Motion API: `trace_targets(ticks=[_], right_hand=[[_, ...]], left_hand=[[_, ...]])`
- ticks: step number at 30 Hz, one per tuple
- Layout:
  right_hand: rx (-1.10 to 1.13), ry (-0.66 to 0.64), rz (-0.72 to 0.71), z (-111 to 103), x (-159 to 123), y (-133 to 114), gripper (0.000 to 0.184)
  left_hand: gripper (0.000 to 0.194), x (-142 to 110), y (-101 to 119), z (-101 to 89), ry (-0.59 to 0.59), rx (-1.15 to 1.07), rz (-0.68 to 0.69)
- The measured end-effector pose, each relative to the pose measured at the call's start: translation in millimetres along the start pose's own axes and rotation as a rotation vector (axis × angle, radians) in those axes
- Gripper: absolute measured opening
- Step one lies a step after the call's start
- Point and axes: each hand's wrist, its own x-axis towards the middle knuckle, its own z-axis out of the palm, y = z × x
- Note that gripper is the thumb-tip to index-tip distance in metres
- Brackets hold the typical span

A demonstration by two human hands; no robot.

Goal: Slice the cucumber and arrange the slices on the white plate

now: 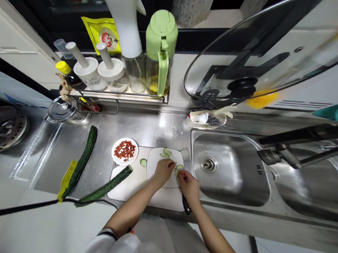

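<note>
Over a white plate point(152, 164) on the cutting board point(123, 189), my two hands are close together. My left hand point(164, 171) pinches a thin cucumber slice, of which only a dark green edge shows. Another cucumber slice point(176, 172) is between the fingertips of my right hand point(189, 184). Several pale cucumber slices point(166, 153) curve along the plate's far side. Left of the plate, one round slice point(143, 162) lies on the board. A knife point(186, 205) shows its black handle beside my right wrist; its blade is partly hidden. The cut cucumber point(109, 186) rests partly on the board.
A dish of red dried berries point(125, 151) stands behind the board. Farther left lie a whole cucumber point(84, 159) with a yellow label and a lidded pot point(68, 112). The sink point(226, 168) is right; a glass lid point(267, 46) and oil bottle point(161, 54) stand behind.
</note>
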Motion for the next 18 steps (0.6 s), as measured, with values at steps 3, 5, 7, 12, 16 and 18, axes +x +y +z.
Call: trace_targets(ticks=[3, 5, 7, 12, 16, 18], right_hand=[[-0.075, 0.012, -0.031, 3.5, 4.7, 3.3, 0.033], [-0.102, 0.011, -0.050, 4.6, 6.0, 4.7, 0.033], [-0.125, 0.013, -0.061, 4.8, 6.0, 5.2, 0.033], [-0.169, 0.028, -0.111, 3.4, 5.0, 4.3, 0.033], [-0.204, 0.030, -0.146, 3.3, 5.4, 3.5, 0.034], [-0.220, 0.031, -0.161, 4.0, 5.9, 3.5, 0.034]], left_hand=[[0.017, 5.3, 1.0, 1.4, -0.009, 0.072, 0.026], [0.018, 6.4, 1.4, 2.8, -0.015, 0.110, 0.026], [0.019, 6.1, 1.5, 4.1, -0.023, 0.143, 0.018], [0.021, 3.8, 2.4, 6.2, -0.040, 0.201, -0.008], [0.022, 3.5, 2.6, 6.9, -0.042, 0.236, -0.006], [0.022, 3.7, 2.3, 6.8, -0.041, 0.247, -0.005]])
